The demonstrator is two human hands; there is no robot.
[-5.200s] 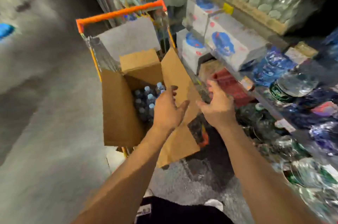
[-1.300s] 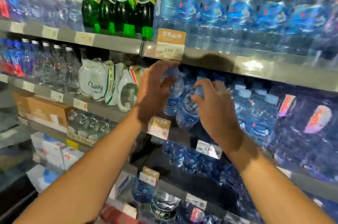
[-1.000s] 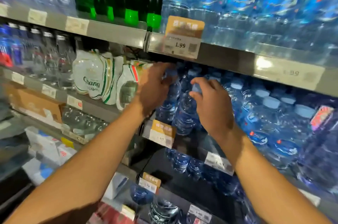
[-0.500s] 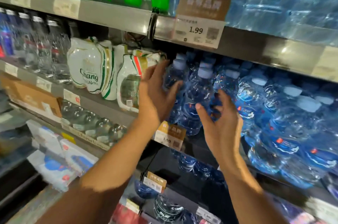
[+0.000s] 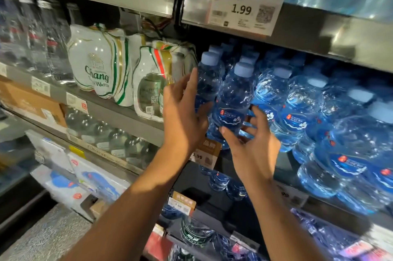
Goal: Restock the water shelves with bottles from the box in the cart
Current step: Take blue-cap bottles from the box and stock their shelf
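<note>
Left hand [image 5: 182, 116] open, fingers straight, touching the leftmost front bottle [image 5: 207, 82] on the middle shelf [image 5: 131, 117]. Right hand [image 5: 253, 145] loosely spread beneath the 2nd front bottle [image 5: 232, 101], gripping nothing. Advice: square both bottles upright, labels forward, flush with the row [image 5: 297, 107]. Bottles are thin ribbed clear-blue plastic, pale caps; likely to dent. Box and cart not in view.

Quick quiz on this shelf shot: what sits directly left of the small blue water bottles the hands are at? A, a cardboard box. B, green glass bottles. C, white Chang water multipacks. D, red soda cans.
C: the white Chang water multipacks stand on the same shelf just left of the blue water bottles, beside the left hand; the right hand is under the bottles.
</note>
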